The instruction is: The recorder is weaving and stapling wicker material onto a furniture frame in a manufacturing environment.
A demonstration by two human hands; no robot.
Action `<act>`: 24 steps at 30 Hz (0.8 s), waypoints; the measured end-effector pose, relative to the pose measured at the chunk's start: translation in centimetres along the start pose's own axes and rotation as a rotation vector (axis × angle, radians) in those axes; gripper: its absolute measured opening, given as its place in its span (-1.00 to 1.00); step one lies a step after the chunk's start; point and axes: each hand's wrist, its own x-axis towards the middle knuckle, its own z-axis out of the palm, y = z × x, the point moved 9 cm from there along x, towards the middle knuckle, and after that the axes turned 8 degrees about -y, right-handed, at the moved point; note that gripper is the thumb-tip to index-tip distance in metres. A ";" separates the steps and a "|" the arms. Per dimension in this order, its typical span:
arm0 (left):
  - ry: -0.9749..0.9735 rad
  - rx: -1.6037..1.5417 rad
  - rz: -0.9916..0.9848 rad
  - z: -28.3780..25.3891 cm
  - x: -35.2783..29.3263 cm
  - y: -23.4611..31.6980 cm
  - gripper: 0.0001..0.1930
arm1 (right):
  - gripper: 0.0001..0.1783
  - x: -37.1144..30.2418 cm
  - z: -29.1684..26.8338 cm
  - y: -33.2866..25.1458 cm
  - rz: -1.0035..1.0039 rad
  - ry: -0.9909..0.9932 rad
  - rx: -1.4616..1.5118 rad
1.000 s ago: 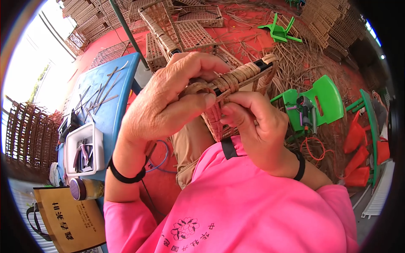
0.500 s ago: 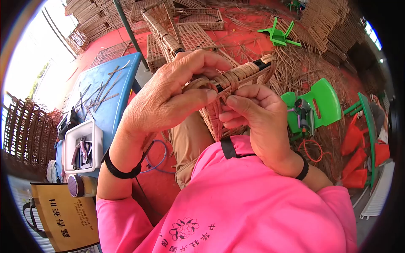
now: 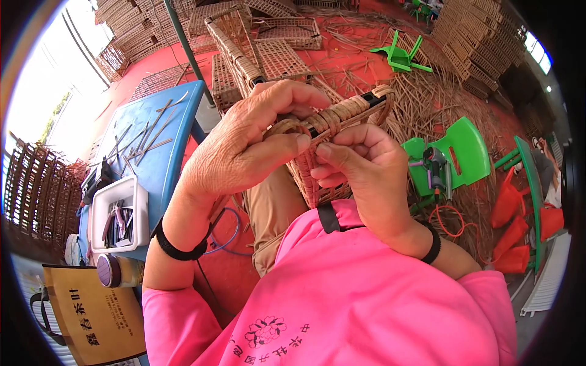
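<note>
Two hands meet over a woven rattan basket (image 3: pixel 320 183) held above the person's lap, right in the middle of the view. The left hand (image 3: pixel 244 146) curls over the basket's wrapped rim (image 3: pixel 342 113), its fingers pressed together on the rim near a loop of cane. The right hand (image 3: pixel 360 168) sits just below, fingertips pinched on the same strip of cane against the rim. Both hands cover most of the basket's top, so the weave underneath is largely hidden.

To the left stands a blue table (image 3: pixel 162 165) strewn with thin cane strips, with a white tray (image 3: pixel 119 213) of small tools at its near end and a round jar (image 3: pixel 116 270) just beside that. A brown paper bag (image 3: pixel 91 317) stands below it. On the right, a green plastic chair (image 3: pixel 455 155) carries a power tool, among loose cane scattered over the red floor (image 3: pixel 366 61); stacked woven panels lie farther back.

Compared with a second ago, the left hand has shifted a little lower over the rim, and the right fingers have closed in nearer to it.
</note>
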 end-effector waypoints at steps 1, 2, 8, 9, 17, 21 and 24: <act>0.004 -0.010 -0.014 0.0 -0.1 -0.2 -0.54 | -0.82 0.0 0.1 0.0 -0.005 -0.002 0.017; 0.005 -0.010 -0.012 0.0 -0.1 -0.2 -0.54 | -0.82 0.1 0.2 0.0 -0.007 0.004 0.032; 0.022 0.029 0.032 -0.2 -0.3 -0.1 -0.54 | -0.83 -0.3 0.8 0.0 0.024 0.032 0.038; 0.021 0.002 0.036 -0.1 -0.2 -0.2 -0.54 | -0.83 -0.4 1.1 0.0 0.016 0.017 0.040; -0.021 -0.010 0.028 0.5 -0.1 0.0 -0.54 | -0.79 -1.0 1.6 -2.7 -0.462 -0.159 -0.389; -0.049 -0.201 0.001 0.6 0.3 -0.1 -0.52 | -0.75 -1.6 2.3 -4.4 -0.743 -0.193 -0.752; -0.061 -0.172 0.013 0.5 0.3 0.0 -0.52 | -0.69 -2.3 3.3 -5.2 -0.921 -0.254 -0.962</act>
